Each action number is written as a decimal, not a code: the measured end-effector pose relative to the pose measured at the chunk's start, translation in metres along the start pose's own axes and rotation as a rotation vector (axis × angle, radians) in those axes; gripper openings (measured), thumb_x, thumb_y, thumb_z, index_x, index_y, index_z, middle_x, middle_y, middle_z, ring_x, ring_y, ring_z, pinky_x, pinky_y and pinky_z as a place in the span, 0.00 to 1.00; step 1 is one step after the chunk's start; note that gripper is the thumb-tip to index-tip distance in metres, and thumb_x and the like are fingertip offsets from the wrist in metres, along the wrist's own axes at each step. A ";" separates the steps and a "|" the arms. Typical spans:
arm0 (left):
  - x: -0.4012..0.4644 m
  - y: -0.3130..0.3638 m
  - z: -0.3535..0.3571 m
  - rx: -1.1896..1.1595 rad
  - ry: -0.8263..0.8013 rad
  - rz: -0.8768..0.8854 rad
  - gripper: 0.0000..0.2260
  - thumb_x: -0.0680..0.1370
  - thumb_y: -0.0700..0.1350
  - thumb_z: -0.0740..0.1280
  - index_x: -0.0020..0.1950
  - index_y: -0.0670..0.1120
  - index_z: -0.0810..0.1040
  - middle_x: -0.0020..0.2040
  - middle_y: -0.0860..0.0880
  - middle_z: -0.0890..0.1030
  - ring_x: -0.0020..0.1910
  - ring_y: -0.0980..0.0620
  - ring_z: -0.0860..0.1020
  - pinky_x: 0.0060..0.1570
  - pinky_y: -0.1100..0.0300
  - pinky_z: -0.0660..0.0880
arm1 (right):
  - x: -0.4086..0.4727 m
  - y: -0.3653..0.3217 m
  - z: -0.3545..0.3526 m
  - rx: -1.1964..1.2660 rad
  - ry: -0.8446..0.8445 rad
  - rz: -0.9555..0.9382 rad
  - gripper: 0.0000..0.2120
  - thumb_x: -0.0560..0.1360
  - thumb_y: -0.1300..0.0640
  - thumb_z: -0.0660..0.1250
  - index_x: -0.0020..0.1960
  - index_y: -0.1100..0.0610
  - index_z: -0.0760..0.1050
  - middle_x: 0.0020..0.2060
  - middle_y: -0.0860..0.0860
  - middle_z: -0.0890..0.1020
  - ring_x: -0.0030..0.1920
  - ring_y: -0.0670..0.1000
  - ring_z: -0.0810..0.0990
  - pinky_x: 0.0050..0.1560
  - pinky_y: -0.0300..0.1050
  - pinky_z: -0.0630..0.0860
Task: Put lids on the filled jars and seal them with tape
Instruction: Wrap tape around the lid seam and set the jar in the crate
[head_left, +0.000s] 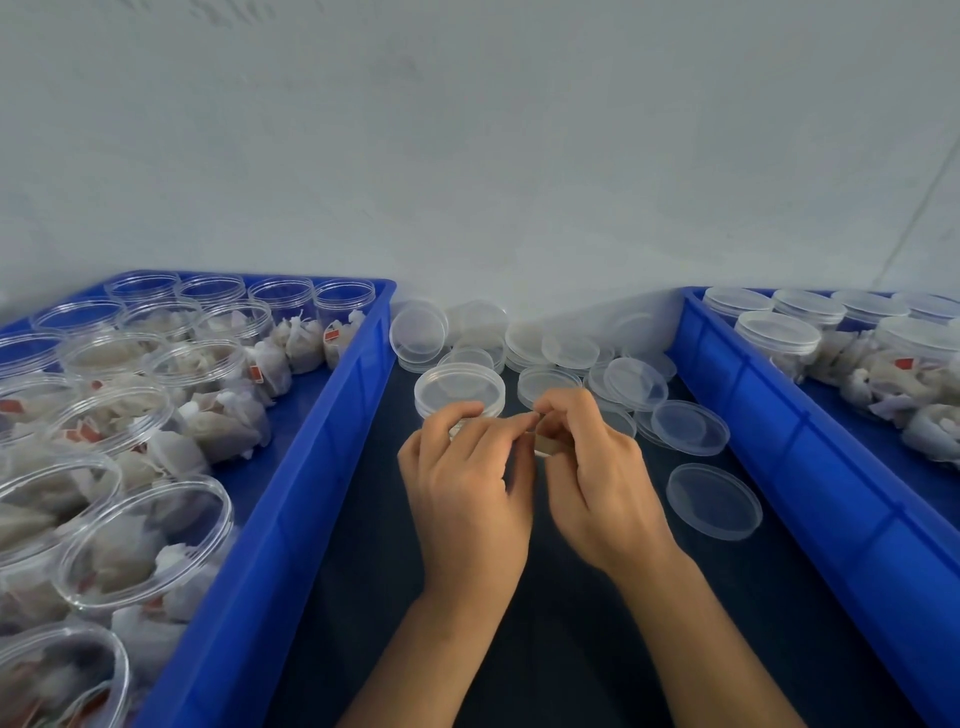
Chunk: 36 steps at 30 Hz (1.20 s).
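Clear plastic is nearly all I see from the head camera: jars, lids and tape. Between two bins, on the dark blue surface (545, 649), my left hand (467, 488) curls its fingers around the lidded clear plastic jar (460, 387), gripping its near side. My right hand (592, 467) is just beside it, fingers curled, pinching a small roll of clear tape with a tan core (544, 444). The fingertips of both hands meet at the tape's free end, close to the jar's rim; I cannot tell whether the tape already touches the jar.

Beyond the hands, a loose heap of round clear plastic lids (561, 348) lies against the pale grey wall (467, 130), some stacked, some tilted. Two more lids sit apart nearer me on the right, one (690, 427) overlapping the heap's edge and one (712, 501) lying flat alone.

On the left, a blue plastic bin (291, 493) holds open clear jars filled with white tea bags (140, 540), none lidded. On the right, a second blue plastic bin (810, 467) holds lidded filled jars (778, 332), some upright at the back, others lying on their sides.
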<state>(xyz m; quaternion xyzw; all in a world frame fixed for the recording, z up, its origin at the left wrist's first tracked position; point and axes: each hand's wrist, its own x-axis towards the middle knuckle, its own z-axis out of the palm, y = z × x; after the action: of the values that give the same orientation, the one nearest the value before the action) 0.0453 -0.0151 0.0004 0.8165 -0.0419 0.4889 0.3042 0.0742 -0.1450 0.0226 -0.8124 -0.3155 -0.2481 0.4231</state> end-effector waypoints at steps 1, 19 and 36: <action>0.000 0.000 -0.001 0.019 -0.022 0.008 0.11 0.75 0.41 0.82 0.56 0.48 0.88 0.51 0.55 0.87 0.63 0.48 0.81 0.58 0.42 0.76 | -0.001 0.000 0.001 0.003 0.005 0.000 0.16 0.75 0.63 0.55 0.59 0.51 0.69 0.41 0.48 0.80 0.41 0.54 0.80 0.41 0.59 0.79; 0.006 0.009 -0.007 -0.033 -0.086 -0.085 0.16 0.76 0.42 0.79 0.63 0.48 0.84 0.48 0.55 0.83 0.62 0.48 0.79 0.60 0.36 0.77 | 0.000 0.004 0.008 -0.189 0.143 -0.238 0.11 0.75 0.69 0.60 0.55 0.63 0.74 0.39 0.51 0.77 0.38 0.48 0.69 0.43 0.39 0.65; 0.004 0.004 -0.003 -0.019 -0.064 -0.011 0.08 0.78 0.39 0.75 0.56 0.46 0.83 0.50 0.52 0.81 0.57 0.47 0.77 0.60 0.37 0.76 | 0.001 -0.001 0.011 -0.161 0.194 -0.245 0.14 0.74 0.67 0.59 0.58 0.64 0.76 0.45 0.48 0.78 0.43 0.48 0.75 0.46 0.40 0.71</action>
<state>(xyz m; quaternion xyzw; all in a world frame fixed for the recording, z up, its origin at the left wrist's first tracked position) 0.0432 -0.0157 0.0063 0.8291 -0.0517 0.4603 0.3131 0.0753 -0.1345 0.0182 -0.7715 -0.3488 -0.3994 0.3517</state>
